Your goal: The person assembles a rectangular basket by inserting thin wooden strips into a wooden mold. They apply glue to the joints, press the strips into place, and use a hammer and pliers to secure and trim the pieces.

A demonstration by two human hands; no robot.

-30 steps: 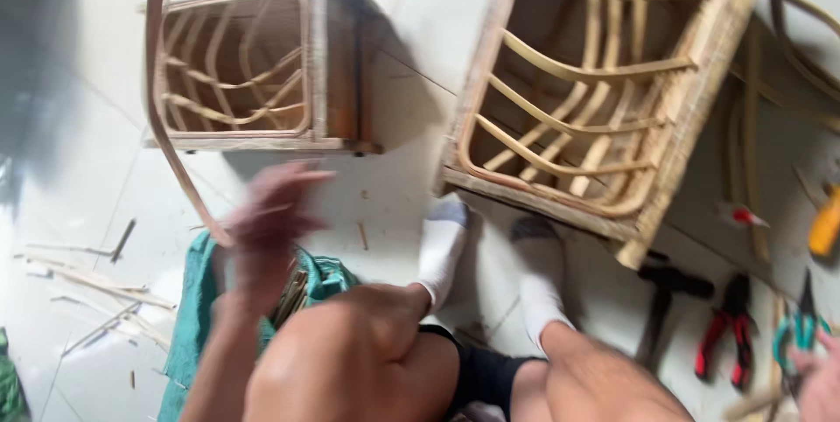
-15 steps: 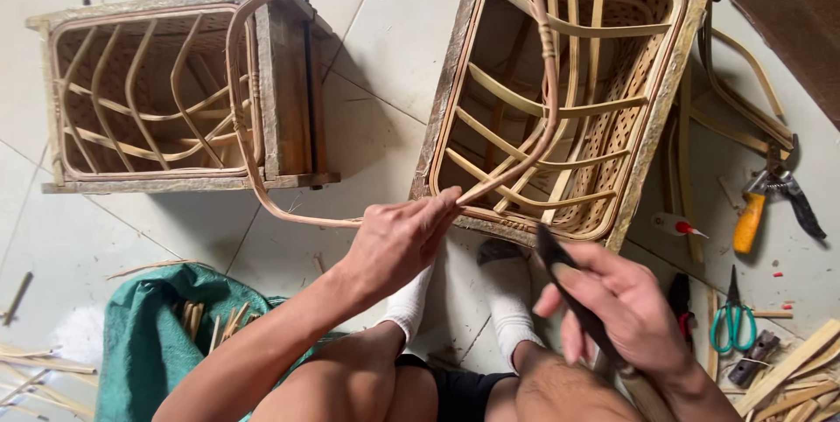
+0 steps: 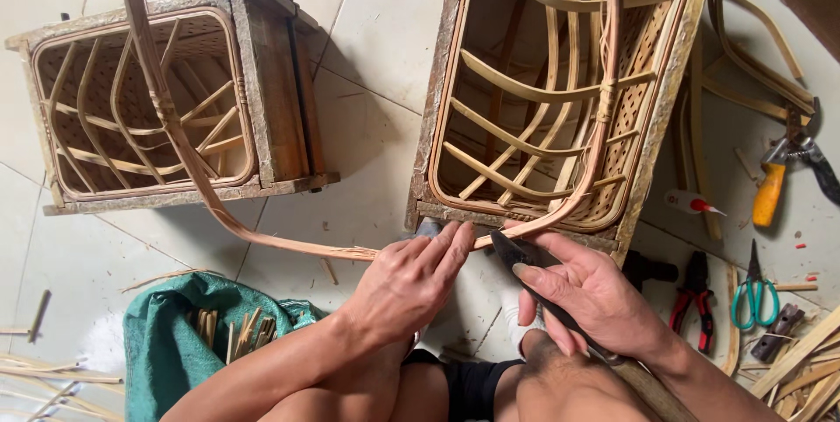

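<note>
Both our hands meet low in the middle of the view, just above our knees. Our left hand [image 3: 411, 278] lies palm down with the fingers stretched flat and pressed on a long bent rattan strip [image 3: 175, 138], pinning it where it passes under the fingertips. Our right hand [image 3: 595, 295] is closed round the handle of a dark-bladed knife [image 3: 516, 251], whose tip touches the strip just beside the left fingertips.

From the hands the strip runs left along the tiled floor [image 3: 367, 28], then curves up across the front of the small wooden frame [image 3: 271, 81] on the left. On the other side it rises over the large wooden frame [image 3: 665, 116] on the right, which is filled with curved rattan ribs.

A green sack [image 3: 162, 352] with cut sticks in it lies by our left forearm. Red-handled pliers [image 3: 696, 295], green-handled scissors [image 3: 751, 295] and an orange-handled tool [image 3: 770, 195] lie on the floor to the right, well apart from our hands, among loose rattan offcuts.
</note>
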